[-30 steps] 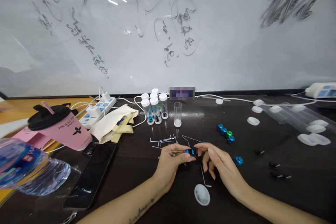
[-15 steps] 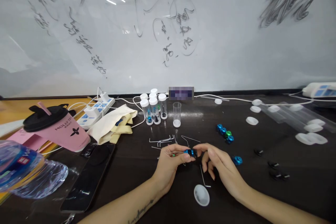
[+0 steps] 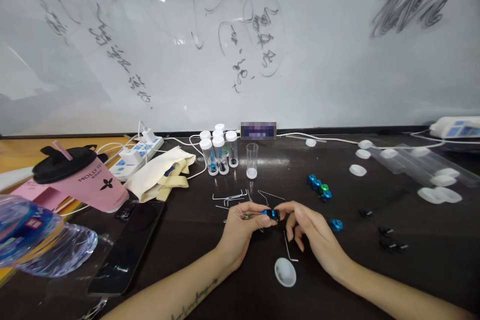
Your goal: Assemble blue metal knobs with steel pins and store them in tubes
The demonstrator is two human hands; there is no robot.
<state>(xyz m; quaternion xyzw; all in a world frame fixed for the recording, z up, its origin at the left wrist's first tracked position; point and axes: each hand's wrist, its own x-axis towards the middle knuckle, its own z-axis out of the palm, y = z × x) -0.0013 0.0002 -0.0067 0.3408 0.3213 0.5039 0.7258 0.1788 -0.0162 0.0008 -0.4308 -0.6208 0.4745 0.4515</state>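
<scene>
Over the table (image 3: 187, 227), my left grip (image 3: 238, 232) pinches a blue-and-black part (image 3: 270, 214); whether my right grip (image 3: 317, 235), fingertips beside it, holds anything I can't tell

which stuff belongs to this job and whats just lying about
Likely part of it:
blue-and-black piece in the left hand, near the right hand
bent metal rods
blue and green parts
black parts
clear tubes
white caps

Probably lying about:
pink cup
water bottle
phone
cream bag
power strip
</scene>
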